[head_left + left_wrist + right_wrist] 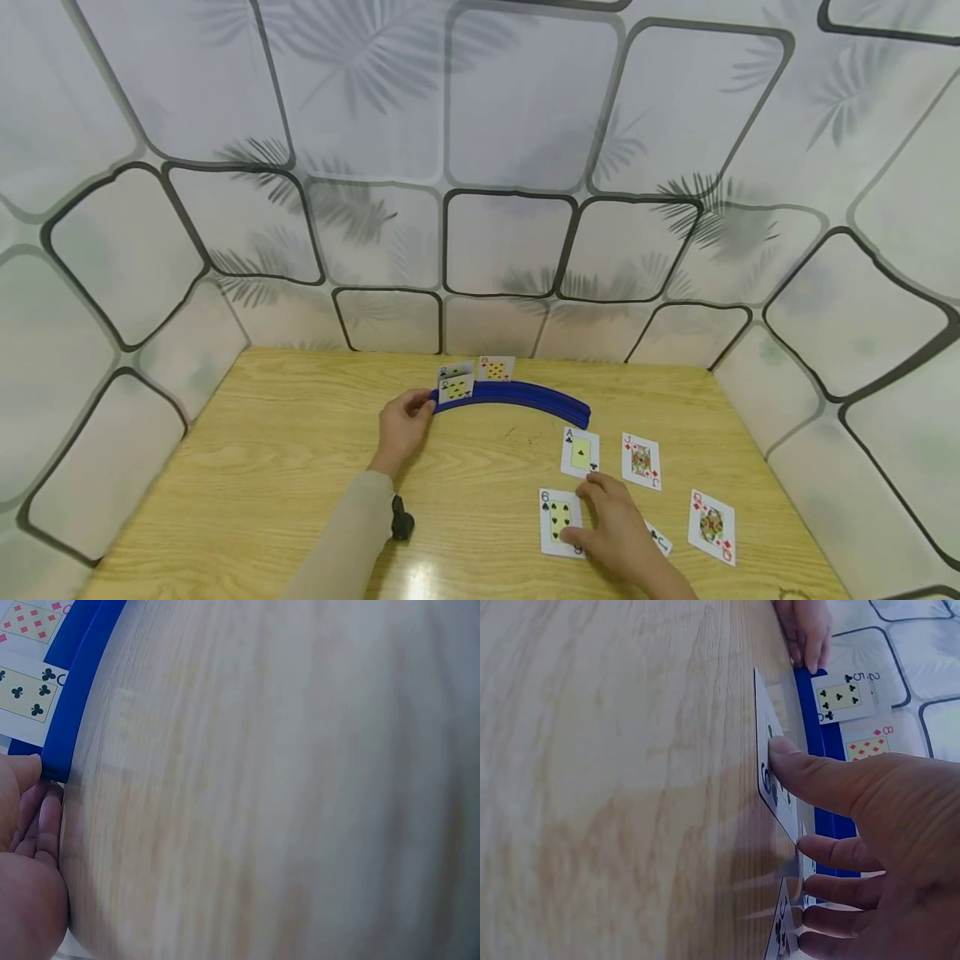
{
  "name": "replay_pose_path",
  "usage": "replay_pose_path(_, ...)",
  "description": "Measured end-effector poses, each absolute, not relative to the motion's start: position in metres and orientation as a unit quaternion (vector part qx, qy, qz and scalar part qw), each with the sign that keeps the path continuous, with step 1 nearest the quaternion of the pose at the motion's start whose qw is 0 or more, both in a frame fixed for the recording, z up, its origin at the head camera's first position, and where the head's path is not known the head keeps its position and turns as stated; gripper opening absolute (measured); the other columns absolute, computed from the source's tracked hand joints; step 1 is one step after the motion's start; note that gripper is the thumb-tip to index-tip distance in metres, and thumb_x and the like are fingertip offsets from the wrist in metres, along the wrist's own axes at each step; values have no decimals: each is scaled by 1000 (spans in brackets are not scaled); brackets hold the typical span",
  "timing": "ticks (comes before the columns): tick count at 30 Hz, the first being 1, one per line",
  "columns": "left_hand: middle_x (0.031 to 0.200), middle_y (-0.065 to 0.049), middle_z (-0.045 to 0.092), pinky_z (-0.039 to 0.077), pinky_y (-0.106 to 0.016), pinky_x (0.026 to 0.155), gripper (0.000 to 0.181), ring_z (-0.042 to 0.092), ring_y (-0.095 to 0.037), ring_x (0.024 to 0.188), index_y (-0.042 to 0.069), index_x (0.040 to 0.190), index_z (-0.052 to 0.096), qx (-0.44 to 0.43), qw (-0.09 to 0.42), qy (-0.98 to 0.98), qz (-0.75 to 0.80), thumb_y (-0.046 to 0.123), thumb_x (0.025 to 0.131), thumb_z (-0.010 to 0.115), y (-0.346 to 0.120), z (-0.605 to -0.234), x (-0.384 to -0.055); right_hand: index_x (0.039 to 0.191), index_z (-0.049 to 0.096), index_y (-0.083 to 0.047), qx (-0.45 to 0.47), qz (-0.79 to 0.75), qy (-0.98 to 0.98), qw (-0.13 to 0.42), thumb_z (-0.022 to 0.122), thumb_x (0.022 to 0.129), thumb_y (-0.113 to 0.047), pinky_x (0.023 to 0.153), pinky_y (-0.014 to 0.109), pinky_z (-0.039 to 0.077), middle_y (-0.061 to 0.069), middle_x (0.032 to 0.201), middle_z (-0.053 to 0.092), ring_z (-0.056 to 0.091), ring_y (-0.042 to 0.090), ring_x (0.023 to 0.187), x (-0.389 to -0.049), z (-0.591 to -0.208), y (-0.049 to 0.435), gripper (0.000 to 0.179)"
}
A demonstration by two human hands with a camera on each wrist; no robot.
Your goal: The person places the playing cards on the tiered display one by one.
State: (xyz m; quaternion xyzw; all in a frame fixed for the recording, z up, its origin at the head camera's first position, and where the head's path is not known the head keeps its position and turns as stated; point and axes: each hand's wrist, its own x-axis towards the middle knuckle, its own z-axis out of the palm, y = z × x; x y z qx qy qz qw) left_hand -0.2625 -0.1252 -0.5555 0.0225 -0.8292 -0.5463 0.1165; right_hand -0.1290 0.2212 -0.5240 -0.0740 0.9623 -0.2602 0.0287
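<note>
My left hand (pixel 405 429) pinches the left end of a curved blue card holder (pixel 536 398) between thumb and fingers. Standing in the holder are a five of clubs (pixel 455 389), a black two (pixel 450 368) partly behind it, and an eight of diamonds (pixel 497 368). My right hand (pixel 615 529) is over the six of spades (pixel 553 521); its thumb touches the card's face near the bottom. In the right wrist view the other fingers (pixel 840 889) extend past the card's edge, fairly straight. A jack of clubs (pixel 660 540) lies partly hidden beneath this hand.
Face up on the wooden table (pixel 285 467) lie an ace of clubs (pixel 581 452) just beyond the right fingertips, a jack of diamonds (pixel 641 461) and a queen of diamonds (pixel 712 527) farther right. Patterned cloth walls (pixel 510 242) surround the table at the back and sides.
</note>
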Motion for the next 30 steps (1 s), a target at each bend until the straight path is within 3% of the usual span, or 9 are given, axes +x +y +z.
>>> replay_pose_path(9, 120, -16, 77, 59, -48, 96, 24, 72, -32, 109, 3, 124, 75, 26, 115, -829, -546, 10, 102, 69, -124, -554, -262, 114, 66, -8, -63, -280, 958, 20, 98, 72, -31, 116, 62, 44, 24, 143, 58, 51, 47, 139, -129, -521, 219, 57)
replay_pose_path(14, 122, -16, 76, 59, -49, 98, 25, 71, -32, 111, 3, 125, 75, 30, 109, -826, -552, 10, 102, 69, -124, -555, -262, 116, 62, -10, -58, -292, 954, 10, 98, 72, -25, 113, 57, 49, 14, 130, 64, 60, 36, 128, -130, -521, 217, 59)
replay_pose_path(21, 120, -17, 77, 59, -48, 96, 23, 71, -32, 109, 3, 124, 75, 28, 113, -829, -547, 10, 102, 69, -124, -554, -262, 113, 62, -13, -32, -333, 942, 28, 89, 82, -11, 84, 36, 59, -2, 101, 69, 65, 13, 92, -133, -516, 214, 41)
replay_pose_path(25, 120, -17, 77, 59, -48, 96, 23, 71, -33, 109, 3, 123, 75, 27, 114, -828, -548, 8, 102, 69, -123, -554, -262, 110, 60, -14, -58, -378, 924, 9, 83, 87, -2, 84, 32, 61, -5, 91, 73, 70, 10, 88, -137, -514, 215, 35)
replay_pose_path(30, 119, -17, 77, 60, -46, 95, 23, 72, -32, 108, 3, 123, 75, 25, 121, -830, -544, 9, 101, 70, -124, -556, -263, 113, 57, -11, -115, -436, 893, -9, 77, 92, 0, 77, 26, 61, 4, 90, 75, 71, 6, 84, -145, -510, 219, 31)
